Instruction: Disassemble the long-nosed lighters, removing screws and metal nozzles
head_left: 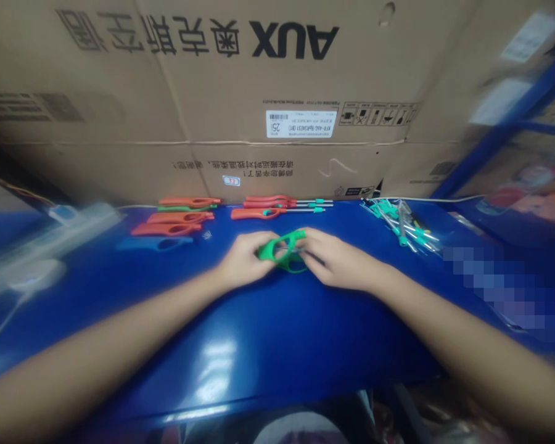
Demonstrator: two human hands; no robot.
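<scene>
"What's worn there, above the worktop (305, 351)?"
"Left hand (246, 259) bare, right hand (340, 259) bare, both forearms (143, 327) bare."
"And below the worktop's near edge?"
"Something pale (300, 430), rounded; clothing or not, I can't tell."

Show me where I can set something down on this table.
Widest bare patch: the blue tabletop between the two forearms, down to the near edge. A smaller one lies behind the right hand, between the rod-fitted red casings and the rod pile. Crowded: the far left, with orange casings, and the far right, under that pile.
</scene>
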